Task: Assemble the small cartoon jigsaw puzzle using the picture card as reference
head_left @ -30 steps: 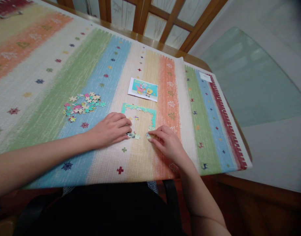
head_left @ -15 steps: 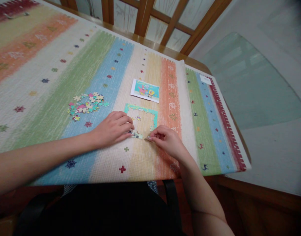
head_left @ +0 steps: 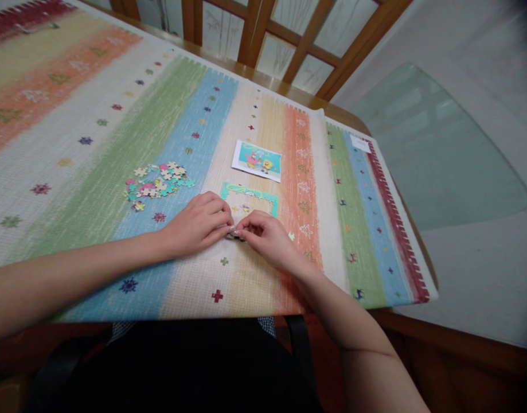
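Striped mat [head_left: 95, 172] bears puzzle pieces [head_left: 238, 236]; flat left hand [head_left: 196, 225] presses, right hand [head_left: 267, 240] pinches them.

The partly built jigsaw [head_left: 249, 194] lies flat as an open frame: a teal border strip runs along its far edge and down its right side, the middle is bare but for a few small loose pieces [head_left: 245, 207], and the near edge is unfinished. At that near edge a short dark run of joined pieces [head_left: 237, 236] lies flat, mostly covered where the fingertips of the left hand [head_left: 198, 225] and the right hand [head_left: 265, 238] meet on it
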### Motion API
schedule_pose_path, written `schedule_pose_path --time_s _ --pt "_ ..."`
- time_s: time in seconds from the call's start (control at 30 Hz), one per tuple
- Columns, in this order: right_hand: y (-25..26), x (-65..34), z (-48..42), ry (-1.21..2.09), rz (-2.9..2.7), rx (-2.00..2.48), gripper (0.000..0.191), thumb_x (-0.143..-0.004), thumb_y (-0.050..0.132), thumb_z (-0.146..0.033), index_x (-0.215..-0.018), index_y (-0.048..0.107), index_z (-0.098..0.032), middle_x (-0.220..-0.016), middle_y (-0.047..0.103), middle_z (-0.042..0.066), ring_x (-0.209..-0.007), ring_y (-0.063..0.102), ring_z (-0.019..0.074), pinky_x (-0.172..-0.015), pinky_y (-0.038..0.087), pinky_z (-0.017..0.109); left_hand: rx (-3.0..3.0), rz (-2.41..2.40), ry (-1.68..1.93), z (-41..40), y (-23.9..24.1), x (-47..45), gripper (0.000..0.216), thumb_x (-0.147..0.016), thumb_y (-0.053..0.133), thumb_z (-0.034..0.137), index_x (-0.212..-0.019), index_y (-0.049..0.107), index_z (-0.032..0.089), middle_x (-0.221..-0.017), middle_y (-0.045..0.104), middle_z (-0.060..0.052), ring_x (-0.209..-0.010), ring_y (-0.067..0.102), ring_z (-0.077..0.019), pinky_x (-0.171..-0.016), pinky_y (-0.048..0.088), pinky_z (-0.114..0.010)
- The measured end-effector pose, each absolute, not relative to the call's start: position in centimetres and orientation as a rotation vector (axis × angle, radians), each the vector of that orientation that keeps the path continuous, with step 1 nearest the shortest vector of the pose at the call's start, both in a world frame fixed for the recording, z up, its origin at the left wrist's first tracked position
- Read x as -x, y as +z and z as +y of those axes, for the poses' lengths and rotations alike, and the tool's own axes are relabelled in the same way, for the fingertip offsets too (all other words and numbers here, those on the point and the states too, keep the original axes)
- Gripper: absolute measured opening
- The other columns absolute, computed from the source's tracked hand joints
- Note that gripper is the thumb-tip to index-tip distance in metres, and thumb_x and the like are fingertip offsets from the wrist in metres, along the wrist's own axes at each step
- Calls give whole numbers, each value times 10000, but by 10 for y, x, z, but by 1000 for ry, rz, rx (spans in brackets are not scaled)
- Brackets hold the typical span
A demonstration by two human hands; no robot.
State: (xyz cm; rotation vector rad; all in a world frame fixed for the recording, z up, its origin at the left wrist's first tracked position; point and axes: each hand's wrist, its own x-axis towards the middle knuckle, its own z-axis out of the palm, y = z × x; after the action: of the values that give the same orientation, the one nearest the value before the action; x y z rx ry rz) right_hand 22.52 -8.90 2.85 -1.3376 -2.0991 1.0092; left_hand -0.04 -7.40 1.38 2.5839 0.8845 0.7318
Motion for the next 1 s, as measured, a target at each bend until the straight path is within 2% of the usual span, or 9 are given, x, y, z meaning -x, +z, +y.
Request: schedule_pose_path --time_s 0.13,0.27,0.43,0.53,0.77,1.0 --pt "27 -223 -91 964 -2148 1341 122 -910 728 -227 -795 687 -226 -792 654 -6 -751 591 145 -679 468 296 -2647 902 709 -74 11 0 278 -1039 484 362 -962 687 189 -1050 665 -83 -1049 530 -251 -933 399 -417" --pt "25 -221 -92 832 -2203 1340 147 -890 749 -195 -770 673 -234 -778 652 -3 -800 600 172 -767 477 341 -2754 925 689 -74 11 3 270 -1044 466 358 -981 669 192 -1045 670 -80 -1048 535 -259 -929 399 -426" --pt "21 -221 -93 718 -2251 1336 83 -905 735 -221 -835 698 -245 -838 680 19 -873 618 203 -844 476 384 -2845 816 647 -74 15 8 225 -1029 480 318 -990 659 187 -1038 669 -83 -1024 552 -255 -915 418 -409" --pt "22 -225 -94 675 -2286 1319 35 -932 703 -241 -902 721 -244 -859 681 35 -896 615 215 -845 476 382 -2872 764 640 -75 16 8 238 -1035 462 299 -988 665 184 -1016 671 -81 -1005 561 -247 -912 429 -400" --pt "27 -240 -99 471 -2554 1156 215 -1016 545 -249 -1026 757 -219 -914 676 77 -909 588 222 -819 467 368 -2978 698 654 -72 15 11 212 -1025 502 244 -1115 692 214 -1062 728 -43 -1041 579 -244 -936 422 -395" --pt "25 -246 -102 271 -2732 952 222 -1023 561 -287 -1074 765 -217 -905 692 61 -869 557 208 -783 399 363 -3031 575 710 -73 19 9 236 -1029 488 211 -1065 720 200 -1045 770 -16 -994 612 -219 -909 410 -377"
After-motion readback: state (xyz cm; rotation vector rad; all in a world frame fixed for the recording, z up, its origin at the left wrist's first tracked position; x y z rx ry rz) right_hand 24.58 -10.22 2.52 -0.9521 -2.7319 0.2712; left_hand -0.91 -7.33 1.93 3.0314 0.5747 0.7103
